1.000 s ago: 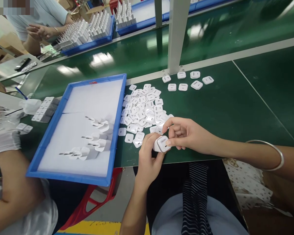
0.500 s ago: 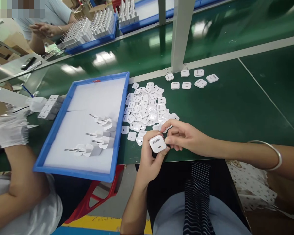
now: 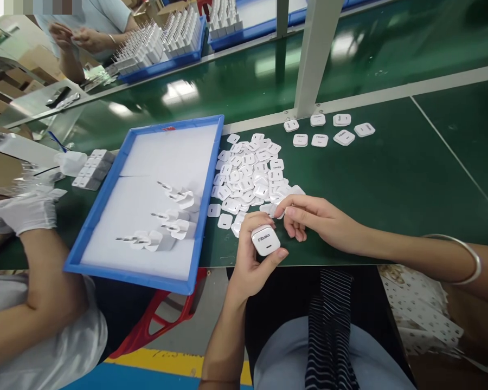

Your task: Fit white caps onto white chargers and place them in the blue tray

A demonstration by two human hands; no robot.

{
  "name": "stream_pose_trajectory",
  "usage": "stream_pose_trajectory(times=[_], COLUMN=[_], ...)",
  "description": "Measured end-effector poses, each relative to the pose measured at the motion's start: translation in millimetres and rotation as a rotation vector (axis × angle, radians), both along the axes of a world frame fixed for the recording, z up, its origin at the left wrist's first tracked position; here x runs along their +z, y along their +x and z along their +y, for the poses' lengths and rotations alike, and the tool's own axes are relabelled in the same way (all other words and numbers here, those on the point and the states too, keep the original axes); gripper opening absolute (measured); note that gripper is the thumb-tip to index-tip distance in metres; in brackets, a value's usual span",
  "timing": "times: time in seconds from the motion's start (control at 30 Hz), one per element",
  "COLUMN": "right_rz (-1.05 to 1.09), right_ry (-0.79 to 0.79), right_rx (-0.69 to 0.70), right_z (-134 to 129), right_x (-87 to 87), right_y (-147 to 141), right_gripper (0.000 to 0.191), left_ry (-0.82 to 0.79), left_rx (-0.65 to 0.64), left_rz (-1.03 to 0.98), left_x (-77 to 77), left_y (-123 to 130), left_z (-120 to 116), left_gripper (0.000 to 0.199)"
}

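My left hand [image 3: 248, 271] grips a white charger [image 3: 265, 241] near the table's front edge, fingers behind it and thumb below. Its face bears the word "Fibaks" and a small slot, and is turned up towards me. Just to the right is my right hand [image 3: 325, 221], off the charger's face, with its index finger reaching out by the left fingertips and its other fingers loosely bent. I see nothing held in it. Beyond both hands lies a heap of white printed face plates [image 3: 248, 176].
Left of the heap, a blue-rimmed tray [image 3: 195, 265] holds several pronged white chargers [image 3: 183, 200]. Several face plates [image 3: 319, 141] lie apart at the back, near a metal post [image 3: 314, 59]. A co-worker's gloved hand [image 3: 30, 211] is at the left; another person works across the table.
My right thumb has drawn away from the charger's right side, and the right hand sits slightly farther right. The charger stays in my left hand. The whole view has shifted a little.
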State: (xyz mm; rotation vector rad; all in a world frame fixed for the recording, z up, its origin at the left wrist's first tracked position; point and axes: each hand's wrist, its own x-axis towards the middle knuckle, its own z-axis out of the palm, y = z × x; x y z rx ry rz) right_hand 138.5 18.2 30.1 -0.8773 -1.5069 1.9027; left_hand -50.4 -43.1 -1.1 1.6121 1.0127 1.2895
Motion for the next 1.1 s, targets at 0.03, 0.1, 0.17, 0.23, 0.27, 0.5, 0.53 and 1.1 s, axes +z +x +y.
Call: stream_pose_trajectory(times=[0.03, 0.1, 0.17, 0.23, 0.27, 0.5, 0.53, 1.1], right_rz=[0.000, -0.002, -0.009, -0.014, -0.016, 0.002, 0.003, 0.116], right_ry=[0.004, 0.010, 0.010, 0.010, 0.009, -0.027, -0.021, -0.140], right_rx=[0.000, 0.000, 0.001, 0.006, 0.011, 0.060, 0.076, 0.181], right_z=[0.0, 0.4, 1.0, 1.3, 1.3, -0.6, -0.5, 3.6], right_x=[-0.2, -0.3, -0.5, -0.8, -1.0, 2.9, 3.8, 2.2], right_y=[0.1, 0.4, 0.7, 0.6, 0.4, -0.7, -0.5, 1.3], right_gripper=[0.032, 0.032, 0.032, 0.032, 0.032, 0.022, 0.021, 0.021], left_ry=[-0.001, -0.013, -0.033, -0.053, -0.062, -0.041, -0.029, -0.157], left_rx=[-0.001, 0.003, 0.006, 0.000, -0.006, -0.014, -0.018, -0.062], left_rz=[0.013, 0.043, 0.058, 0.050, 0.041, 0.044, 0.054, 0.054], left_x=[0.5, 1.2, 1.6, 1.3, 1.0, -1.3, -1.4, -1.9], left_y=[-0.2, -0.6, -1.1, -1.6, -1.8, -0.3, 0.4, 3.5], left_z=[0.0, -0.3, -1.0, -1.6, -1.7, 1.3, 1.9, -1.7], left_gripper=[0.037, 0.038, 0.039, 0.039, 0.039, 0.039, 0.039, 0.034])
